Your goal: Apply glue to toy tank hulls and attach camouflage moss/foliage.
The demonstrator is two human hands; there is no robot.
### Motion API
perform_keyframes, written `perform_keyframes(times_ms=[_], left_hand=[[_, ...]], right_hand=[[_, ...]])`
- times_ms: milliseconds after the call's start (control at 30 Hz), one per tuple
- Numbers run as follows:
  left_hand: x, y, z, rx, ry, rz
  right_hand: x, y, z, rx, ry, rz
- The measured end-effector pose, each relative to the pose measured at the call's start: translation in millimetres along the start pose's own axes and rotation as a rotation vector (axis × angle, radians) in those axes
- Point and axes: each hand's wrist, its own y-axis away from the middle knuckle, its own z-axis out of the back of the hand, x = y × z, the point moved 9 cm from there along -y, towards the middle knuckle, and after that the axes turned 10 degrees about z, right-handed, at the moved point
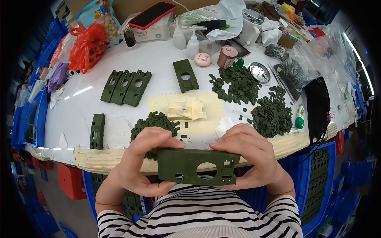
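Observation:
Between both hands, just over the table's near edge, is a dark green plastic model hull plate (178, 163) with a large round hole and smaller cutouts. My left hand (139, 160) pinches its left end, thumb below and fingers above. At its right end my right hand (251, 155) grips it the same way. Beyond my left hand lies a heap of small green plastic pieces (155, 123). A cream-coloured fixture (184, 109) wrapped in tape stands on a taped patch (156, 102) in the middle of the table.
Similar green hull plates (126, 86) lie at the left, with another plate (185, 75) farther back. More small pieces (272, 116) are heaped at the right, near a green glue bottle (300, 116), a round tin lid (259, 72) and a pink can (227, 56). Blue crates (317, 182) hold plates below.

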Motion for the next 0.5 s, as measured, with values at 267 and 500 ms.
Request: perform_keyframes(times_ms=[267, 500], left_hand=[[60.9, 1.7, -34.3, -0.272, 0.979, 0.251], [51.8, -13.4, 12.6, -0.148, 0.961, 0.225]], right_hand=[[-7.3, -12.0, -19.6, -0.203, 0.13, 0.056], [-64.6, -18.7, 41.3, -0.04, 0.55, -0.092]])
